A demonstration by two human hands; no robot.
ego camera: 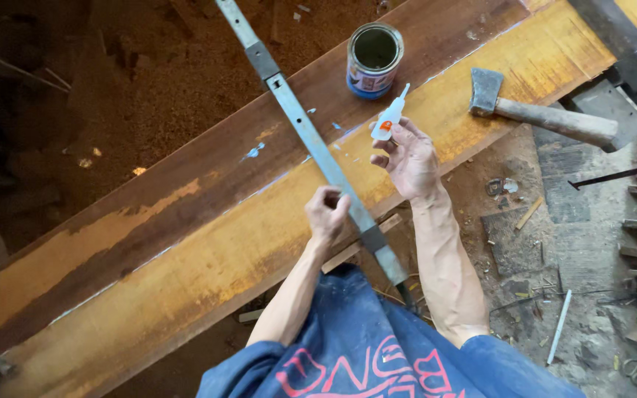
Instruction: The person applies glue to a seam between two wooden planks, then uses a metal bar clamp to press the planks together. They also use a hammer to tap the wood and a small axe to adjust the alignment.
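At frame centre our right hand (411, 158) is clamped on the small glue bottle (390, 120), nozzle up; our left hand (327, 214) grips the metal strip (311, 140) across the plank (208, 243) — we'd best steady it, squeezing gently.

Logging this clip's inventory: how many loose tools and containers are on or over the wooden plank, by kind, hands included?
Long grey metal bar clamp under the left hand: 1
Small white squeeze bottle with orange label in the right hand: 1
Open round tin can with blue label: 1
Wooden-handled hatchet: 1
Total: 4
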